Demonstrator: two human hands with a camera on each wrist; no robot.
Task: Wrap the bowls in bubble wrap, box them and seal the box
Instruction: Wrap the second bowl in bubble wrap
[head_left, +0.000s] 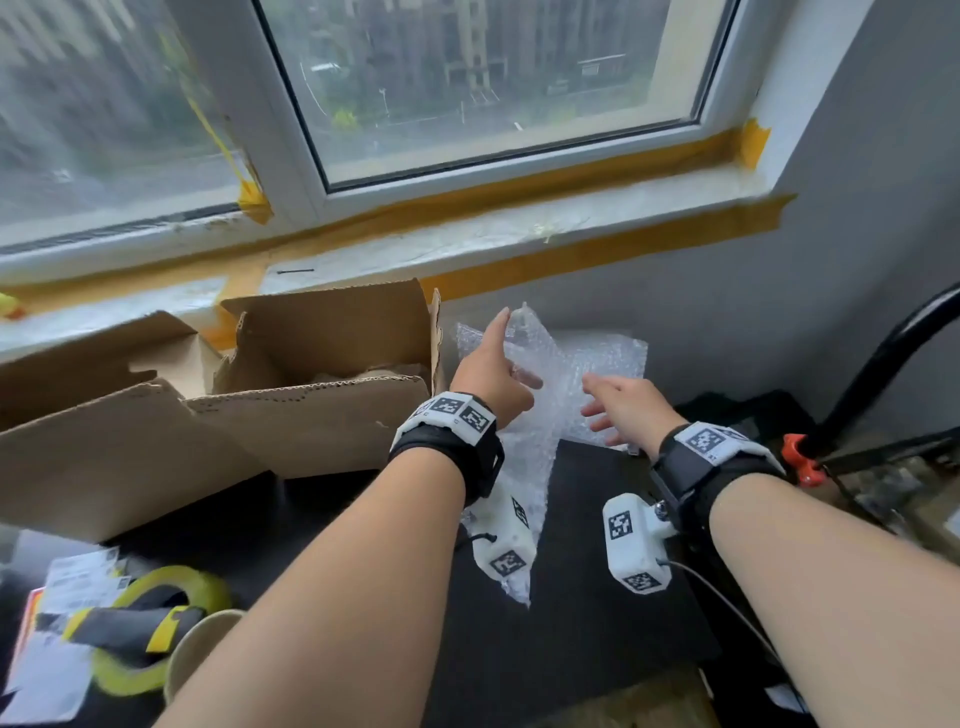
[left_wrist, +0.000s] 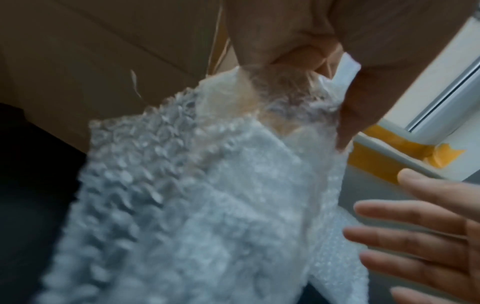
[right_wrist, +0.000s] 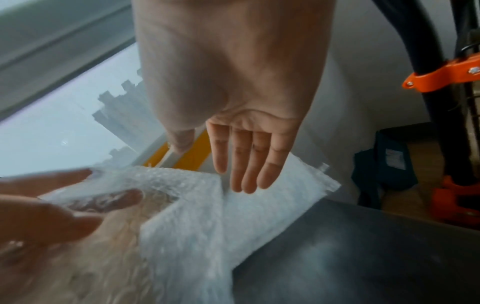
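My left hand (head_left: 496, 366) pinches the top of a clear bubble wrap sheet (head_left: 522, 467) and holds it up off the black table (head_left: 597, 613); the sheet hangs down under my wrist. The pinch shows up close in the left wrist view, left hand (left_wrist: 306, 67) on the bubble wrap sheet (left_wrist: 194, 205). My right hand (head_left: 615, 410) is open, fingers straight, just right of the sheet above more bubble wrap (head_left: 610, 358) lying on the table. In the right wrist view the right hand (right_wrist: 244, 164) hovers over that bubble wrap (right_wrist: 259, 207). A beige bowl (head_left: 200, 649) sits bottom left, partly hidden by my forearm.
An open cardboard box (head_left: 311, 415) stands left of my hands under the window sill (head_left: 467, 244). A yellow tape dispenser (head_left: 140, 629) and printed labels (head_left: 72, 577) lie at the bottom left. A black pole with an orange clamp (head_left: 800, 460) stands at the right.
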